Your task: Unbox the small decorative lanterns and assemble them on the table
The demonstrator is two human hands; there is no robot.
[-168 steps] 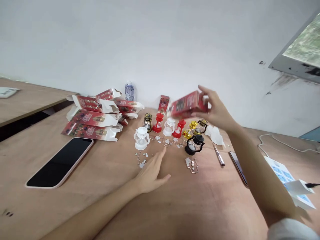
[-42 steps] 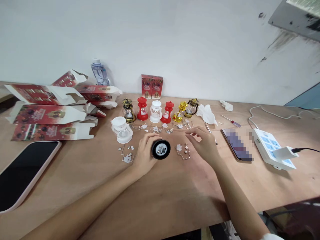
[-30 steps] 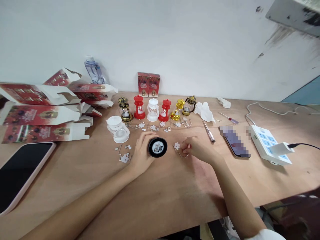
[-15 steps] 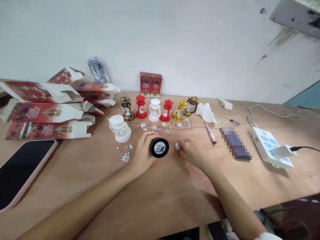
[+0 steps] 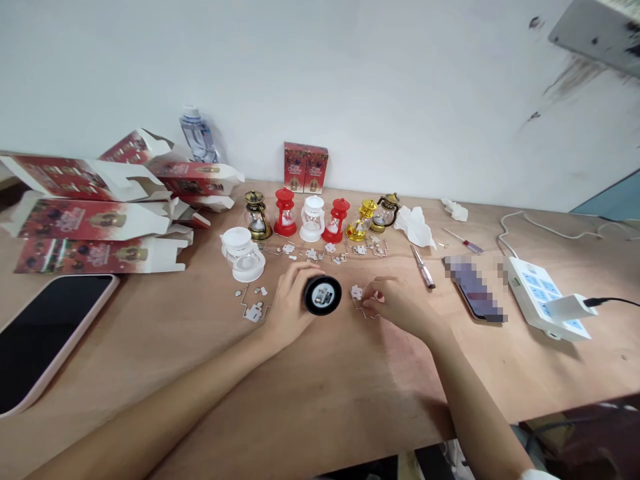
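My left hand (image 5: 289, 297) is wrapped round a small lantern with a black base (image 5: 323, 295). Its round underside faces me, with a pale recess and metal parts inside; the rest is hidden by the hand. To the right, my right hand (image 5: 393, 303) is low at the tabletop with thumb and fingertips pinched together. What they hold, if anything, I cannot make out. Beside those fingertips lie a small white plastic piece (image 5: 357, 292) and a bent wire. Left of my left hand are another white piece (image 5: 254, 312), button cells and a wire handle.
Behind the hands stands a row of small lanterns, including a white one (image 5: 313, 220); another white lantern (image 5: 243, 253) lies nearer. Red boxes (image 5: 100, 217) and a phone (image 5: 47, 340) are at left. A screwdriver (image 5: 424, 268), second phone (image 5: 475, 290) and power strip (image 5: 547, 297) are at right.
My right hand has shifted slightly right and its fingers have loosened from a tight curl, showing more of the white piece and wire. My left hand still holds the lantern.
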